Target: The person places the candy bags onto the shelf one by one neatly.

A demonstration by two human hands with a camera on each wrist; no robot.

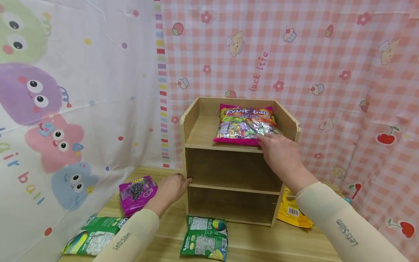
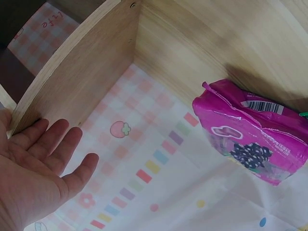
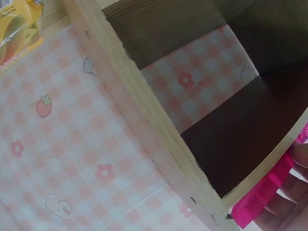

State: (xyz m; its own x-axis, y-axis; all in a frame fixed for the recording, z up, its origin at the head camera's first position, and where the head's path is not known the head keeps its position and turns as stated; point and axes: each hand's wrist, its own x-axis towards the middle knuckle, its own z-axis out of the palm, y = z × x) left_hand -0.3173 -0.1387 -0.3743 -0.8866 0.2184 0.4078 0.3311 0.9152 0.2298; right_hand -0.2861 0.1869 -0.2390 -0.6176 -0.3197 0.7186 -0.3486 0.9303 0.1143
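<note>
A pink bag of wrapped fruit candy (image 1: 243,122) lies on the top tier of a small wooden shelf (image 1: 226,187). My right hand (image 1: 283,156) rests its fingers on the bag's near right corner. In the right wrist view, those fingers (image 3: 284,207) show beside the bag's pink edge (image 3: 262,192), which reaches over the shelf board. Lower down, my left hand (image 1: 171,189) touches the shelf's left side near its front edge. The left wrist view shows its fingers (image 2: 62,147) loosely extended against the outer face of the side panel (image 2: 77,72).
A purple grape candy bag (image 1: 135,194) stands left of the shelf. Two green bags lie on the wooden table, one at front left (image 1: 95,234), one before the shelf (image 1: 205,238). A yellow bag (image 1: 292,211) is right of the shelf. Printed curtains (image 1: 288,54) hang close behind.
</note>
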